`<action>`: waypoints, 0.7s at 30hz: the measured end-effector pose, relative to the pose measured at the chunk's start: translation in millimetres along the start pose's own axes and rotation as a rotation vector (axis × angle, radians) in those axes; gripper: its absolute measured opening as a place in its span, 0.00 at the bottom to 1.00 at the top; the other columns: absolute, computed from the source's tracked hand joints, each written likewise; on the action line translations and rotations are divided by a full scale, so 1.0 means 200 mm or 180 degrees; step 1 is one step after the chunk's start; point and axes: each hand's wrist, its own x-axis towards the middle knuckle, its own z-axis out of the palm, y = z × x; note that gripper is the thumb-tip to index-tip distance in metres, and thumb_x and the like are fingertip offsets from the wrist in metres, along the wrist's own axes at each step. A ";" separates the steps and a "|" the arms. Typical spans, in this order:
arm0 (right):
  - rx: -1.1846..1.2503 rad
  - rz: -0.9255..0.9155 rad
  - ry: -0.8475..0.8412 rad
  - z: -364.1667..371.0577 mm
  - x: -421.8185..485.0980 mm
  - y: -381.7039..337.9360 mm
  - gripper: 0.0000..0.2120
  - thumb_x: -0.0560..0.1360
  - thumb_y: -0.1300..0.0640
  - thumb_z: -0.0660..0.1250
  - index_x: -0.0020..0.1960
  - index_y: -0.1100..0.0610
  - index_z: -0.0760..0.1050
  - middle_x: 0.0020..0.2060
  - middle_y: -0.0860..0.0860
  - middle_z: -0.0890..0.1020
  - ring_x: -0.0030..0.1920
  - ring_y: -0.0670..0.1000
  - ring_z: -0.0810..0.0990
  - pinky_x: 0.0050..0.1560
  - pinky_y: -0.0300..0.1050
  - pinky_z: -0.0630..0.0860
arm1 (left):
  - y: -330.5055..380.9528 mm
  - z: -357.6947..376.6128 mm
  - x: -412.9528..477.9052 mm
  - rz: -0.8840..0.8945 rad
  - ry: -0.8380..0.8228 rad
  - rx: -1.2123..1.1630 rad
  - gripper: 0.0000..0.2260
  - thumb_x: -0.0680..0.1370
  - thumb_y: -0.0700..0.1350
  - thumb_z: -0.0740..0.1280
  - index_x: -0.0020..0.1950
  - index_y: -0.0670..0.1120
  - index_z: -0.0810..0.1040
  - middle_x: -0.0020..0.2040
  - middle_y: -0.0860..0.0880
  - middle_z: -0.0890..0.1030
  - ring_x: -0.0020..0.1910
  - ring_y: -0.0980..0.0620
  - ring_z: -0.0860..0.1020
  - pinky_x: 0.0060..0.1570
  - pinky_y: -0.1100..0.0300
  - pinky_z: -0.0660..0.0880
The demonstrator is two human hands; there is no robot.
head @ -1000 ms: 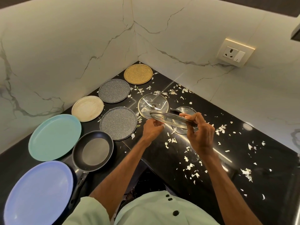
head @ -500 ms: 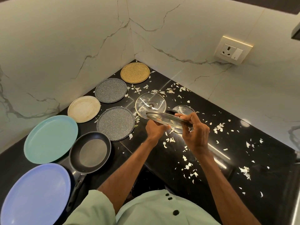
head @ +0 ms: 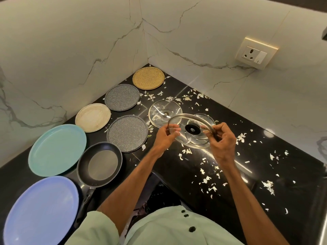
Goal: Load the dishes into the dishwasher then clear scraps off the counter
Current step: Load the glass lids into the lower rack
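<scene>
The glass lid [head: 191, 139], a second ago held nearly flat and seen almost edge-on, now tilts up so its round face turns toward the camera and the black knob [head: 192, 129] at its centre shows; the left hand [head: 165, 137] and right hand [head: 222, 140] turn with its rim

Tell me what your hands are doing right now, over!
Left hand, right hand: both grip glass lid by rim, tilted above counter. Plates, pan waiting. Scraps scattered; nothing in the way.
</scene>
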 end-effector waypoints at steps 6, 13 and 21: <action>0.0312 0.0619 -0.0450 -0.06 0.07 0.14 0.11 0.75 0.61 0.75 0.55 0.54 0.78 0.52 0.50 0.85 0.52 0.48 0.85 0.57 0.53 0.82 | 0.06 -0.03 -0.05 0.1145 0.0443 0.1105 0.08 0.78 0.39 0.73 0.56 0.46 0.81 0.49 0.53 0.86 0.50 0.55 0.84 0.54 0.52 0.82; -0.0558 0.1883 -0.1185 -0.06 0.15 0.46 0.25 0.70 0.63 0.79 0.64 0.58 0.76 0.59 0.53 0.78 0.60 0.52 0.78 0.64 0.54 0.76 | 0.14 -0.11 -0.16 0.2267 0.0868 0.2774 0.13 0.77 0.36 0.71 0.61 0.46 0.82 0.51 0.51 0.86 0.46 0.55 0.84 0.46 0.61 0.80; 0.1199 0.3352 -0.0419 0.22 0.28 0.62 0.23 0.79 0.51 0.71 0.66 0.66 0.72 0.57 0.67 0.80 0.57 0.65 0.82 0.61 0.59 0.80 | 0.21 -0.14 -0.25 0.1701 0.1328 0.3032 0.06 0.79 0.44 0.72 0.55 0.46 0.81 0.34 0.54 0.80 0.29 0.58 0.75 0.32 0.64 0.73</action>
